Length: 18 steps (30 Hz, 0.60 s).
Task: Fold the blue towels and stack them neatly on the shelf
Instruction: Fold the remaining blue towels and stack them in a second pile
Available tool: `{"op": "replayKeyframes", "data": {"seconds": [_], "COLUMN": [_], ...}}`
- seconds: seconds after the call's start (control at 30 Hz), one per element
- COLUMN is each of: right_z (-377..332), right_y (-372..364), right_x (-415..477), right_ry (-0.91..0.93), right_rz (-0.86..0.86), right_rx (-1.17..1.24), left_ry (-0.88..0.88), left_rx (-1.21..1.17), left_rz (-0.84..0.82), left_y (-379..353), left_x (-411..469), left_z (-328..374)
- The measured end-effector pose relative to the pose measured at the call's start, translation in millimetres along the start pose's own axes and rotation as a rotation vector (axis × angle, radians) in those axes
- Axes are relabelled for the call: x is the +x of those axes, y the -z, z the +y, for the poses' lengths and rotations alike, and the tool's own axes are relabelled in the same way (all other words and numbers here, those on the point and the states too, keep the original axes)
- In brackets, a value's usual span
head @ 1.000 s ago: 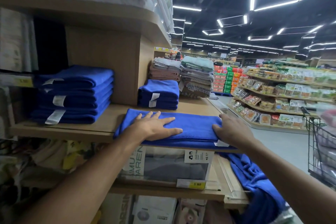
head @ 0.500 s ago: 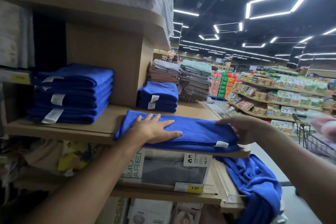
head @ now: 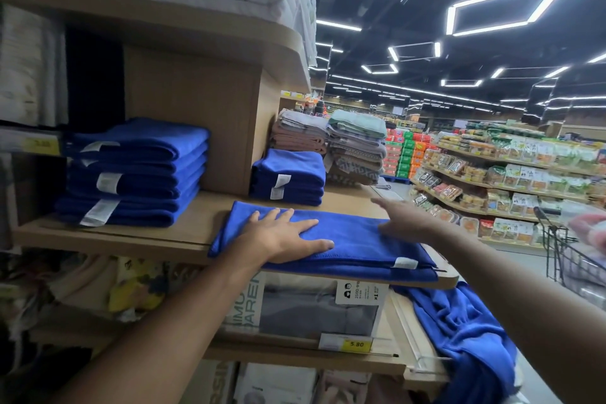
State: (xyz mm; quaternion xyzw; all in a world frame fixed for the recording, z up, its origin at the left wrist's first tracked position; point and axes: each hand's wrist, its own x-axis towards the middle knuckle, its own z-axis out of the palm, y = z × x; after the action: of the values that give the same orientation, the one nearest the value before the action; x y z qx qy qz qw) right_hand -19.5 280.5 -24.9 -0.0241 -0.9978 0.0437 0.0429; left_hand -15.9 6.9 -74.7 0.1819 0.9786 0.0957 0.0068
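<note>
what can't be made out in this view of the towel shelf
Head view:
- Right hand: motion blur; contact with the folded towel unclear.
- Left hand: covers part of the folded towel.
- Loose towel: lower end cut off by the bottom edge.
- Yellow price tag at far left: too blurred to read.

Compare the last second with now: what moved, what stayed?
The right hand came off the near right edge of the folded blue towel, lifted, and now reaches forward over its right end with fingers extended. The left hand stayed flat on it; the blue stacks behind and the loose towel hanging below did not move.
</note>
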Motion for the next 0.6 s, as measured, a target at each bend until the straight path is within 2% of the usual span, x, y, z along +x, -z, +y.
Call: {"op": "replayKeyframes", "data": {"seconds": [0.1,0.17,0.27,0.33,0.47,0.6], "right_z": [-5,-5,4,13,29,25], "right_y": [8,20,32,35,28,35], "right_x": [8,13,16,9,0,-7], "right_ry": [-0.054,-0.064,-0.137,-0.255,-0.347,-0.303], "right_rz": [-0.186,-0.182,-0.171,-0.290,-0.484,-0.410], "right_rx": [0.050,0.117,0.422,0.640,0.649,0.661], "left_ry": [-0.001,0.004,0.003,0.004,0.001,-0.007], "left_rx": [0.010,0.006,0.000,0.002,0.011,0.019], "left_rz": [0.006,0.011,0.016,0.017,0.016,0.014], "left_y": [0,-1,-3,-3,-3,-2], "left_x": [1,2,2,3,3,2], "left_z": [-1,-1,-1,-1,-1,0]}}
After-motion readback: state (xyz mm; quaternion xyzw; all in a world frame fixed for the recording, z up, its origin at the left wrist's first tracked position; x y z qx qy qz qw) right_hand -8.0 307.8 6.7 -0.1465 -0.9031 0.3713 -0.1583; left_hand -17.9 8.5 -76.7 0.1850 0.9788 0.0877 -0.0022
